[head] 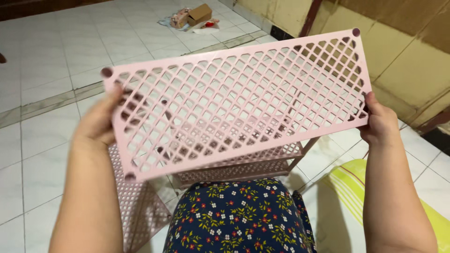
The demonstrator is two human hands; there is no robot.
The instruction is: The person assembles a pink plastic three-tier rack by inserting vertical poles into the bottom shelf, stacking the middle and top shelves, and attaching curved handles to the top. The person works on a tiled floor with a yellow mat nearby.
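I've got the pink lattice shelf panel (234, 100) held up flat-on to me, above the pink rack (225, 171) — long axis runs left to right, right end tilted a bit higher. Left hand (98, 122) is closed over the left short edge, thumb behind the mesh. Right hand (379, 122) is clamped on the right short edge — fingers hidden behind the panel.
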